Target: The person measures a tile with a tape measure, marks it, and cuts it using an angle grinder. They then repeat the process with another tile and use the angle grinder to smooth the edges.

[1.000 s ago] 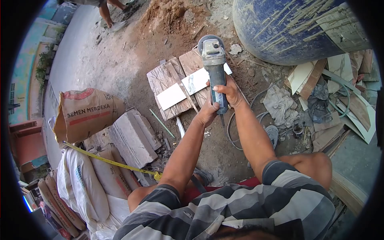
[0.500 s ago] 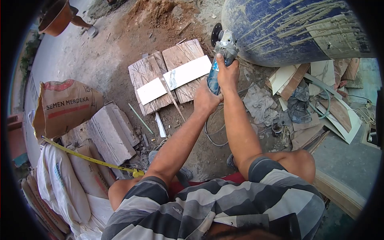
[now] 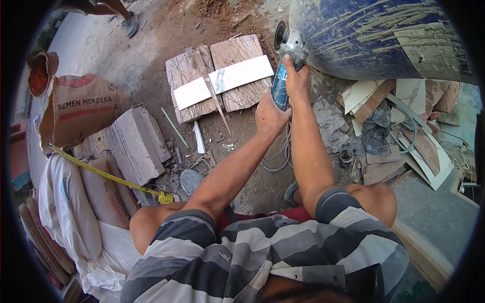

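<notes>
An angle grinder (image 3: pixel 281 81) with a blue body and a dark disc (image 3: pixel 279 35) is held out in front of me. My left hand (image 3: pixel 272 116) grips the rear end of its body. Further forward, my right hand (image 3: pixel 296 81) wraps round the body just behind the metal head, thumb on top. To the left of the disc, a white tile strip (image 3: pixel 245 73) lies across two scored blocks (image 3: pixel 235 49). A thin wooden sliver (image 3: pixel 218 103) crosses over the strip. The disc is apart from the tile.
A blue drum (image 3: pixel 353 40) stands at the upper right, above broken tile pieces (image 3: pixel 406 96). A cement bag (image 3: pixel 83 108), a yellow tape measure (image 3: pixel 164 197) and white sacks (image 3: pixel 68 202) are on the left. Another person's foot (image 3: pixel 131 24) and an orange bucket (image 3: pixel 38 81) appear upper left.
The view has shifted slightly, and the grinder sits a little further right and lower in it. The other person's orange bucket has moved down and left. Both my hands keep their grip.
</notes>
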`<state>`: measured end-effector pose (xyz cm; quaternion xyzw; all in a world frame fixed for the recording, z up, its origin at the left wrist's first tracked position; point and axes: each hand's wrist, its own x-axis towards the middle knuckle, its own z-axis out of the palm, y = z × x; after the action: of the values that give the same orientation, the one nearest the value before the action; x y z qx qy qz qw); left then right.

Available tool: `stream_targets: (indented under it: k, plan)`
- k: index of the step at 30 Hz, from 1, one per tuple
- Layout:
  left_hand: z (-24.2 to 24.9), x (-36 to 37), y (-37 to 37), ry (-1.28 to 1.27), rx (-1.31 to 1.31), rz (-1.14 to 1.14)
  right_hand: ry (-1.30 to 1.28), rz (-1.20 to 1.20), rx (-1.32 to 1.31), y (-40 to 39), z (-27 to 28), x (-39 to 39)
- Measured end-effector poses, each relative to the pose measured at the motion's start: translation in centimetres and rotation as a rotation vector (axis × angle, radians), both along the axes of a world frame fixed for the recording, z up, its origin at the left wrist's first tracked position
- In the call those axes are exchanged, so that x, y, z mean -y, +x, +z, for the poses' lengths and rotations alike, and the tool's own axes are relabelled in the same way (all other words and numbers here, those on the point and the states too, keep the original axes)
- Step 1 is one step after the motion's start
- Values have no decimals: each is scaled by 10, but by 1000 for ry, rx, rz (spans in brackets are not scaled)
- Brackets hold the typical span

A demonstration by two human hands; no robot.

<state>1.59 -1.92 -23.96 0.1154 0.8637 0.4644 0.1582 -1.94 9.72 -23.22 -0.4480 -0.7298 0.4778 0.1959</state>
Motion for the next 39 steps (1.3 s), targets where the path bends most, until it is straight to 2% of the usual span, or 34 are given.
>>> stream_targets:
  k: [3, 6, 7, 9, 10, 11, 13, 15, 17, 19, 20, 21, 23, 24, 27, 29, 31, 32, 33, 35, 37, 39]
  plan:
    - [6, -4, 6, 74, 57, 0, -18, -12, -56, 8, 16, -1]
    - [7, -5, 11, 199, 83, -3, 88, 9, 27, 13, 18, -8]
    - [-1, -5, 10, 202, 84, -2, 29, 102, -53, 15, 11, -15]
    - [-21, -3, 1, 518, 253, -163, -34, 200, -129, 27, 8, -24]
    - [-22, -2, 0, 662, 377, -166, -370, 334, -186, 37, 20, -25]
    - [-23, 3, 1, 659, 378, -160, -709, 464, -242, 44, 27, -23]
    - [-12, 12, -8, 803, 493, -252, -716, 509, -282, 46, 18, -19]
    - [-19, 18, -15, 832, 516, -291, -539, 541, -364, 43, 7, -10]
    - [-29, 16, -24, 763, 547, -560, -529, 533, -402, 40, -2, -2]
    - [-38, 15, -26, 712, 599, -554, -12, 368, -155, 35, -1, 5]
    - [-42, 16, -25, 759, 615, -539, 31, 359, -126, 36, 0, 7]
    - [-43, 15, -26, 806, 626, -532, 33, 361, -129, 36, 2, 10]
    - [-49, 16, -28, 824, 694, -533, -168, 385, -212, 41, 1, 13]
    - [-53, 18, -28, 805, 732, -553, -450, 507, -273, 43, 9, 11]
    - [-59, 22, -25, 760, 743, -578, -486, 546, -163, 46, -2, 4]
    - [-60, 21, -25, 751, 786, -593, -449, 533, -207, 45, -9, 4]
    - [-71, 30, -48, 626, 707, -670, -148, 467, -73, 43, -7, 10]
    - [-79, 37, -70, 318, 549, -773, -15, 431, 22, 40, -20, 7]
    - [-86, 45, -86, 16, 381, -861, -22, 412, 18, 40, -19, 8]
    - [-70, 56, -111, -376, 10, -536, 187, 353, 312, 31, -7, 13]
    - [-83, 68, -127, -549, -375, -404, 150, 323, 371, 25, 2, 15]
    - [-93, 72, -140, -684, -454, -409, 131, 387, 490, 21, 6, 18]
